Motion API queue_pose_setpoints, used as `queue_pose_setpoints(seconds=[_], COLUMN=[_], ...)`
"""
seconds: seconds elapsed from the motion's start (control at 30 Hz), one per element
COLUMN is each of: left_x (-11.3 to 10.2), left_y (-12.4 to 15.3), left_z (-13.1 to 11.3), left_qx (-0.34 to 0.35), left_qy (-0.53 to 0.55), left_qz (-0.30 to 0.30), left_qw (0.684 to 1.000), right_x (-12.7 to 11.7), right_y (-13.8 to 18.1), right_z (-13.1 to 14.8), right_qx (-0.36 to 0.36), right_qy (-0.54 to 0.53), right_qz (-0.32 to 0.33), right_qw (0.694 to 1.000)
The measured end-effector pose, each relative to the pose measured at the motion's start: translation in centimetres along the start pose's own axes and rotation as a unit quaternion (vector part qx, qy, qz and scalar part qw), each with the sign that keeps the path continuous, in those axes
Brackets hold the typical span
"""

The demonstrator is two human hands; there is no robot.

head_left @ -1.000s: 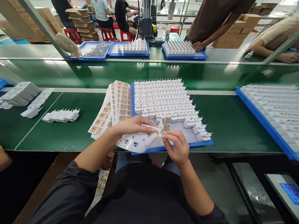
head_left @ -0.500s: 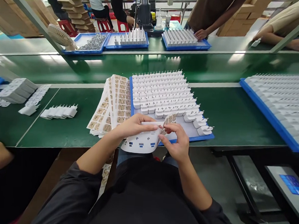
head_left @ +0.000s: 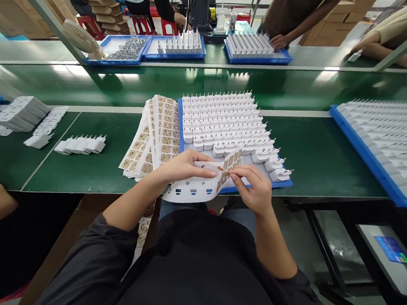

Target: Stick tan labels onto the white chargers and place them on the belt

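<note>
A white sheet of stickers [head_left: 191, 192], with small cut-outs and tan labels on its curled-up right end, is bent in front of me. My left hand [head_left: 187, 166] grips it from the left, thumb on top and fingers behind. My right hand [head_left: 254, 186] pinches thumb and forefinger together at the tan labels, on what looks like a small sticker; the fingertips hide most of it. Just beyond stands a blue tray [head_left: 208, 153] with rows of white plug housings [head_left: 223, 121], metal pins upward. Left of the tray lies a fanned stack of sticker sheets [head_left: 156, 135].
White plug pieces [head_left: 80, 145] and a stacked block of white parts [head_left: 22, 113] sit on the left of the green bench. Another full blue tray [head_left: 366, 159] stands at right. Across the line, co-workers work near more trays [head_left: 173, 55]. A screen [head_left: 392, 249] is low at right.
My right hand has moved right, slightly away from my left, still pinching. The sheet's labelled end now stands more open to view. The left hand keeps its grip.
</note>
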State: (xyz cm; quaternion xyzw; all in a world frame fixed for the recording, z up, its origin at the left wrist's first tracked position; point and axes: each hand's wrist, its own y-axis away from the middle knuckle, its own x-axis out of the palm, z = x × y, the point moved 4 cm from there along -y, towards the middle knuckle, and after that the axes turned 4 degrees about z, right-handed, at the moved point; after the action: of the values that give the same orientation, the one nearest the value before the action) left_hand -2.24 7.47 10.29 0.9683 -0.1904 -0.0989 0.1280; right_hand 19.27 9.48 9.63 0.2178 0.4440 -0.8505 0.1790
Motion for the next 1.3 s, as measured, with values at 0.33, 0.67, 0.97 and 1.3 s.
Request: queue_pose_setpoints(seconds=[0.33,0.67,0.97,1.3], left_x=[-0.3,-0.7,-0.5,0.0], left_y=[0.0,0.0,0.1,0.0], left_z=[-0.3,0.8,1.5,0.9], left_qx=[-0.011,-0.005,-0.012,0.041], left_qy=[0.009,0.137,0.11,0.036], left_qz=[0.013,-0.014,-0.006,-0.023], left_qw=[1.0,0.991,0.994,0.998], right_x=[-1.4,0.7,2.0,2.1], right_y=[-3.2,-1.8,-1.5,-1.4], right_z=[0.1,-0.8,-1.1,1.5], right_qx=[-0.104,0.103,0.201,0.011], right_qy=[0.127,-0.103,-0.167,0.038], right_qz=[0.082,0.073,-0.001,-0.075], right_qw=[0.983,0.987,0.965,0.996])
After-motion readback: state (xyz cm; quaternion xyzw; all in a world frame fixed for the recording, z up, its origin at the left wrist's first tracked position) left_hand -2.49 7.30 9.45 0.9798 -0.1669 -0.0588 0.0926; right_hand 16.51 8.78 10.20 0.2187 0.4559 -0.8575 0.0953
